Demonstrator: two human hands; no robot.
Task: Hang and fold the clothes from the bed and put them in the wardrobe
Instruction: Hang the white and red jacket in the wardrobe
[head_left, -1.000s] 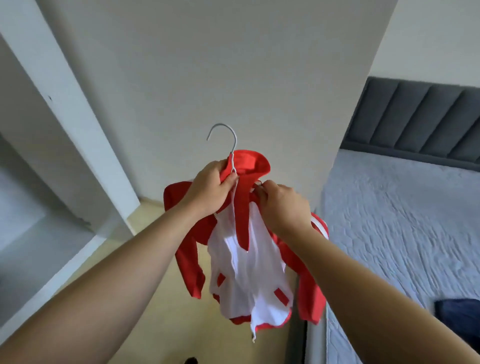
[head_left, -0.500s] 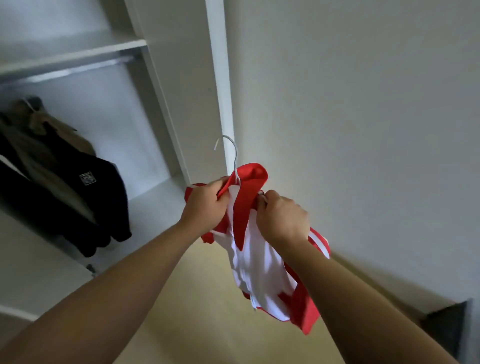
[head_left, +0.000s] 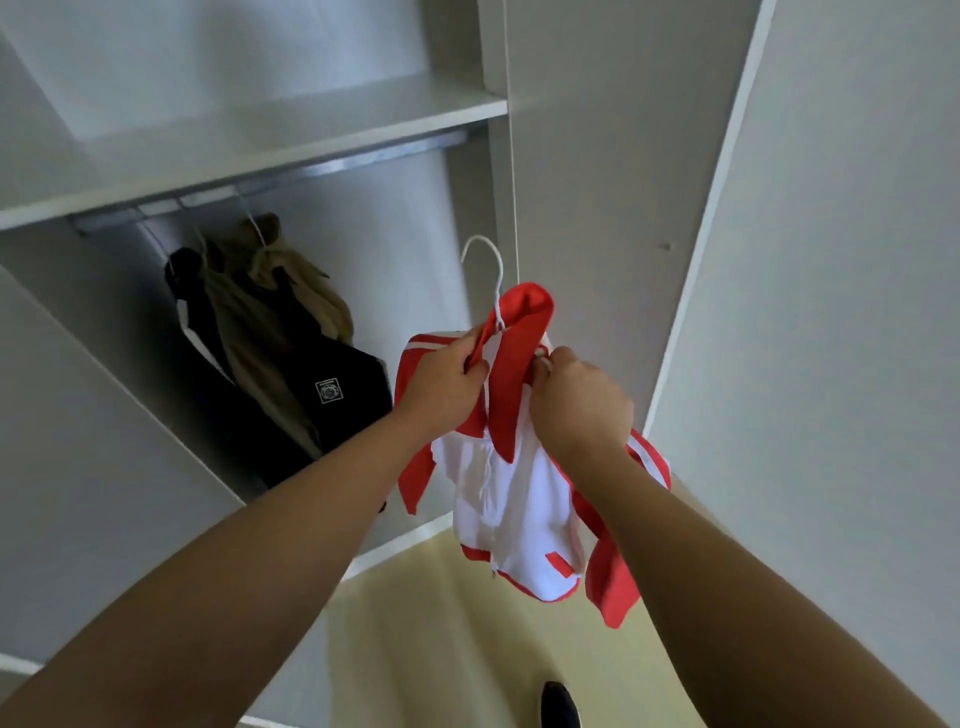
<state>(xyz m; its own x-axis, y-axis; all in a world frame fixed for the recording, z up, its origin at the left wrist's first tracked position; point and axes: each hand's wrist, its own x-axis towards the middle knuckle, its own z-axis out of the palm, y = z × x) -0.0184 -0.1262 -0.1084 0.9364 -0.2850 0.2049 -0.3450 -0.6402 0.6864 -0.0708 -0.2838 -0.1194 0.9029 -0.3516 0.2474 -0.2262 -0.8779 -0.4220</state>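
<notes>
Red-and-white jacket (head_left: 511, 483) on its white hanger (head_left: 500, 275) is now held closer to the open wardrobe (head_left: 311, 124) — rail (head_left: 311, 169) at 11 o'clock — left hand (head_left: 447, 379) and right hand (head_left: 582, 410) each pinching the red collar, sleeves dangling.

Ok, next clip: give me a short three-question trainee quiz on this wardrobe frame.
1. What do the left hand and right hand grip? A) a folded towel B) the red and white jacket on a white hanger C) a shoe box
2. True or false: the hanger's hook already sits on the wardrobe rail.
3. Fill in: in the picture, the dark and tan clothes hang from the rail to the ______ of the jacket.

Key: 1 B; 2 false; 3 left
</notes>
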